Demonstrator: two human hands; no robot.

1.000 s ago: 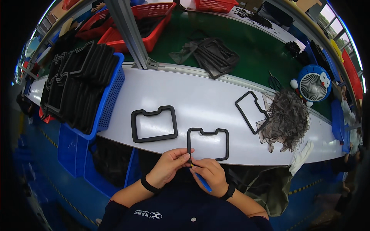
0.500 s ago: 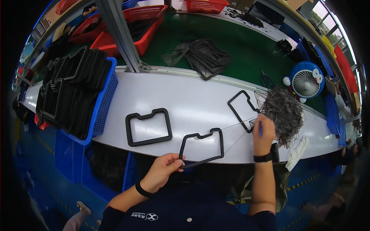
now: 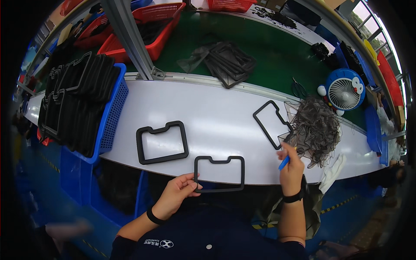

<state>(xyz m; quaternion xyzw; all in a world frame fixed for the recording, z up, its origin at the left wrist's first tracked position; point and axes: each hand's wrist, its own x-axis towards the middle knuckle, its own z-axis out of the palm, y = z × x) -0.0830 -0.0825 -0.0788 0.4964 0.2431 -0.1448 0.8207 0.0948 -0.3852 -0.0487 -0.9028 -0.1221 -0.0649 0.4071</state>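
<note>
With the thumb and fingers of our left hand (image 3: pixel 180 193), we pinch a black, notched rectangular frame (image 3: pixel 220 161) by its lower left side, over the near edge of the smooth white table (image 3: pixel 212 130). Our right hand (image 3: pixel 291 167) grips a slim blue pen-like tool (image 3: pixel 284 163), its tip hard to make out, near a heap of sheer grey mesh scraps (image 3: pixel 316 130).

Bench (image 3: pixel 216 108): white, sweeping wide across, shining mid-surface.
Far surface (image 3: pixel 273 65): deep green, right behind a metal rail (image 3: pixel 186 77).
Post (image 3: pixel 128 41): grey metal, slanting at upper left.
Floor (image 3: pixel 346 190): blue, yellow-and-black striping (image 3: pixel 340 208) here.
Windows (image 3: pixel 360 18): upper right, bright!
</note>
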